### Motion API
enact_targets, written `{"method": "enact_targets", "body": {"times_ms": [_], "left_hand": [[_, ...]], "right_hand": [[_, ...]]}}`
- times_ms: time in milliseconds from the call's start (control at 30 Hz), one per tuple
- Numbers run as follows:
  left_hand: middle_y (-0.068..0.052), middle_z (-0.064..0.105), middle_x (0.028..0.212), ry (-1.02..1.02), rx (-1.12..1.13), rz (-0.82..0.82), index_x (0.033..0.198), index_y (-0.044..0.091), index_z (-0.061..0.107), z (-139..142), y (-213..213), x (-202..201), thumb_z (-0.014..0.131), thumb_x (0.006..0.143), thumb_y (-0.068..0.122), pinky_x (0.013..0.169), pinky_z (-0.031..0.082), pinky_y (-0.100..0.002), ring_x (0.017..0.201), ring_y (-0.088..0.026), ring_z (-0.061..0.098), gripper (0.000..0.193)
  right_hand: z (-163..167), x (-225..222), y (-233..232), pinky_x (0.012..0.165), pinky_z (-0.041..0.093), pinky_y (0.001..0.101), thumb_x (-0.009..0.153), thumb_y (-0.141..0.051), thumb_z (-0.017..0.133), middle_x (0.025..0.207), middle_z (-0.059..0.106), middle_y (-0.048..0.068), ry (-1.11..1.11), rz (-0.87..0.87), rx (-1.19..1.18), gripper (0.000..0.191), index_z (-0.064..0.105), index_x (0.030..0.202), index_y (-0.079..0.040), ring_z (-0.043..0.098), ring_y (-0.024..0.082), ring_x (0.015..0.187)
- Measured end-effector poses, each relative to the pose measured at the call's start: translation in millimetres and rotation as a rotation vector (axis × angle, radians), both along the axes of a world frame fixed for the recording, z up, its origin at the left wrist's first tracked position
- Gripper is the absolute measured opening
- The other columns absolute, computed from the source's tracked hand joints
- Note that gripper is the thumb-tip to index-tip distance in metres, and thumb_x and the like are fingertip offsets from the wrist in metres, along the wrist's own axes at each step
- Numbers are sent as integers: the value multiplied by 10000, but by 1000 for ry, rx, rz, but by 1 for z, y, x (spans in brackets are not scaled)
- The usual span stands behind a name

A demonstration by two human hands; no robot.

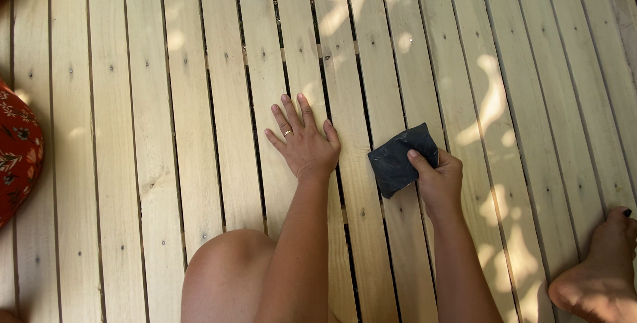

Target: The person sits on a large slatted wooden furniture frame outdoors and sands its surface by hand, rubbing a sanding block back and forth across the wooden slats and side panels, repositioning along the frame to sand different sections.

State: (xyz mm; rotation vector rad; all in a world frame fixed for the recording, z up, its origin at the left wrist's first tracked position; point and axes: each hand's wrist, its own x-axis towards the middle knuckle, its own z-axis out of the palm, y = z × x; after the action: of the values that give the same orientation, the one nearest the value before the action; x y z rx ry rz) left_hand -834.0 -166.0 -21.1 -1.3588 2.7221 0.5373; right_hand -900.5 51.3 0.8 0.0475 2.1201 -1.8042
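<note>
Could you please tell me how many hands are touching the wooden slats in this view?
2. The left hand lies flat on the wooden slats, fingers spread. The right hand presses a dark sanding sheet against them, just to its right.

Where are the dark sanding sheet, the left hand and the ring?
dark sanding sheet (393, 163): head view, bare middle.
left hand (304, 145): head view, back of hand.
ring (288, 132): head view, band on finger.

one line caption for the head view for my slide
Right hand presses dark sanding sheet on pale wooden slats; left hand flat beside it.
</note>
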Motion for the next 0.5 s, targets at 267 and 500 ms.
{"method": "enact_targets", "body": {"times_ms": [267,500], "left_hand": [[-94,-29,1722,-31,-1,-5,1647,189,81,0,-1,0,381,966,462,1216,-18,-645,1576,-316,-80,793],[-100,-39,1716,-45,2,-14,1642,191,60,1,-1,-1,364,974,469,1209,-18,-647,1571,-314,-82,786]], "right_hand": [[30,12,18,883,543,250,953,-5,737,1046,738,28,178,-28,-188,116,759,1067,-13,676,97,951],[29,17,9,1141,363,466,757,25,758,1304,625,-6,782,419,795,511,794,1132,-320,503,222,1290]]}}
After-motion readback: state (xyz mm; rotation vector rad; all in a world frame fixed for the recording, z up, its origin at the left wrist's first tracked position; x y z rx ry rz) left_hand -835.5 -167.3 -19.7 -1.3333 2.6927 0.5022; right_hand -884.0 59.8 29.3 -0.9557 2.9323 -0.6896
